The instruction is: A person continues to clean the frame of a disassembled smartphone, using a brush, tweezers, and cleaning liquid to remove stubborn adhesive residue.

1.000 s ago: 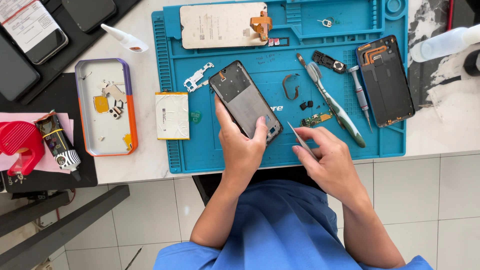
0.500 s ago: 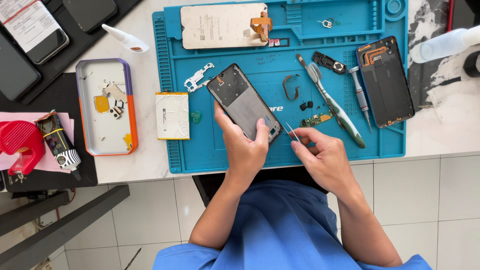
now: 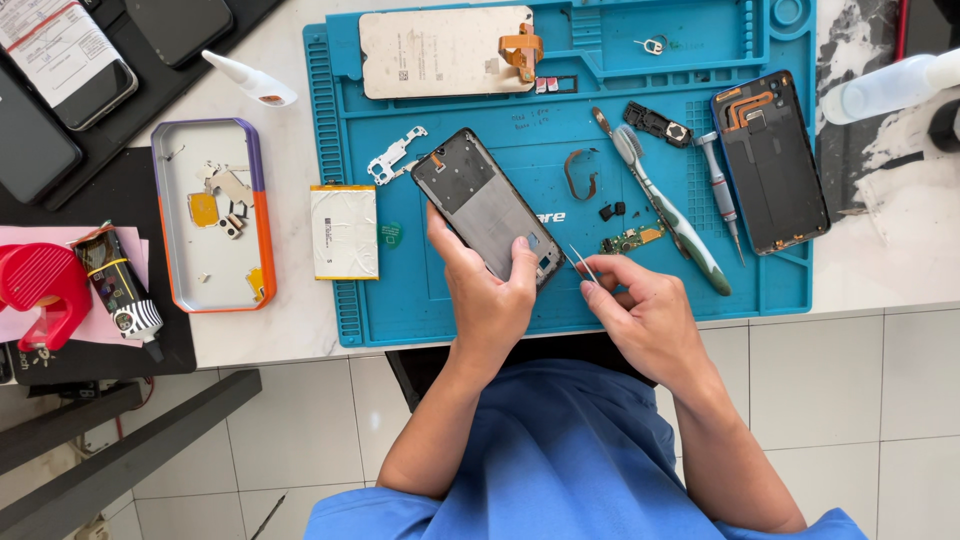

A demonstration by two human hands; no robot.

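Phone fully gutted: stripped phone frame gripped in left hand over blue repair mat, tweezers pinched in right hand. Battery, screen, back cover already out; reassembly not started.

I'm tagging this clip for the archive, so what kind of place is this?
Most likely a phone repair bench. A blue work mat holds a stripped phone frame in the left hand, tweezers in the right hand, and a loose battery beside it.
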